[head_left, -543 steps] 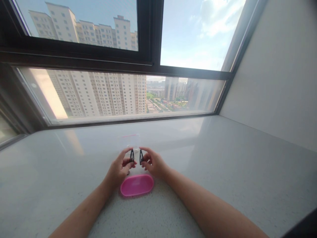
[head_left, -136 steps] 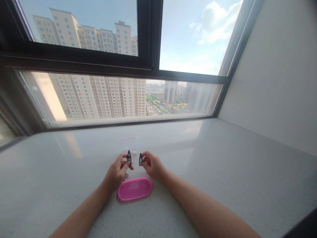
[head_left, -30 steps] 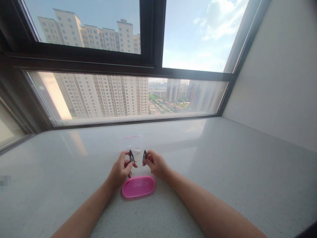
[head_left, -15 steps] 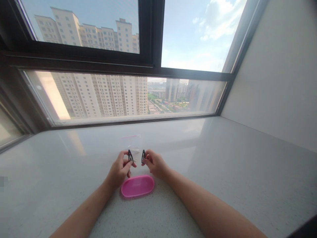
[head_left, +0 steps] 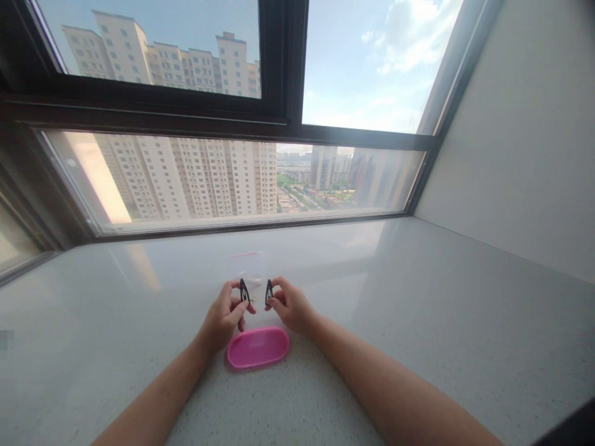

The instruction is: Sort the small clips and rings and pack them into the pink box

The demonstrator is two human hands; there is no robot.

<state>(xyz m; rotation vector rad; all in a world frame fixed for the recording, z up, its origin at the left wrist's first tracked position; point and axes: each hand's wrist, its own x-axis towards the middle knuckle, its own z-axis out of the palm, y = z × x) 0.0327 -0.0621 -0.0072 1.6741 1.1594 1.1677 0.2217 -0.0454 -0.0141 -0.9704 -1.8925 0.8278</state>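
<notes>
Between its thumb and fingers my left hand (head_left: 226, 311) pinches a black snap hair clip (head_left: 244, 291), held nearly upright. A second black snap hair clip (head_left: 268, 292) is gripped by my right hand (head_left: 289, 303) a short way to the right; the two clips do not touch. Just in front of the hands, on the near side, lies a pink oval tray (head_left: 258, 348) with nothing in it. Beyond the clips a clear plastic zip bag (head_left: 247, 265) with a pink seal line lies flat, its near part covered by the hands.
All this is on a pale speckled stone sill (head_left: 395, 328). A dark-framed window (head_left: 297, 130) rises behind it, with tall buildings outside. A plain white wall (head_left: 520, 148) bounds the right side.
</notes>
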